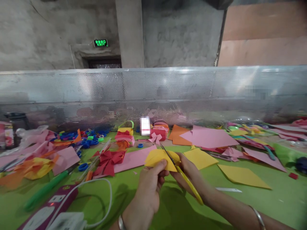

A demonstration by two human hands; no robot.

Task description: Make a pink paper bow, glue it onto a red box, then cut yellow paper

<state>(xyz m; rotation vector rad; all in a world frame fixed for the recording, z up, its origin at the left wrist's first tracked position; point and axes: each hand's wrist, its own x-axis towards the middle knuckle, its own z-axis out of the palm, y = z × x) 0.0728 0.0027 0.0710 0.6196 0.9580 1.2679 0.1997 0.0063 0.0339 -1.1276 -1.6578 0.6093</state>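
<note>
My left hand (150,185) pinches a rounded yellow craft sheet (154,156) between thumb and fingers. Whether it is paper or felt I cannot tell. My right hand (192,174) grips a pair of scissors with yellow handles (189,183). Their dark blades (168,153) point up and away, lying against the yellow sheet at its right part. Some of the right fingers are hidden behind the scissors and the sheet. Just past the hands lie a pink strip (135,159) and a red bow-like piece (110,161). Flat yellow sheets (243,175) rest to the right.
A purple power strip (52,204) with a white cable (110,191) sits at the front left, beside a green-handled tool (45,191). Blue rings (83,166) and coloured scraps spread leftward. Small box-like crafts (159,132) stand before a perforated metal panel (96,92).
</note>
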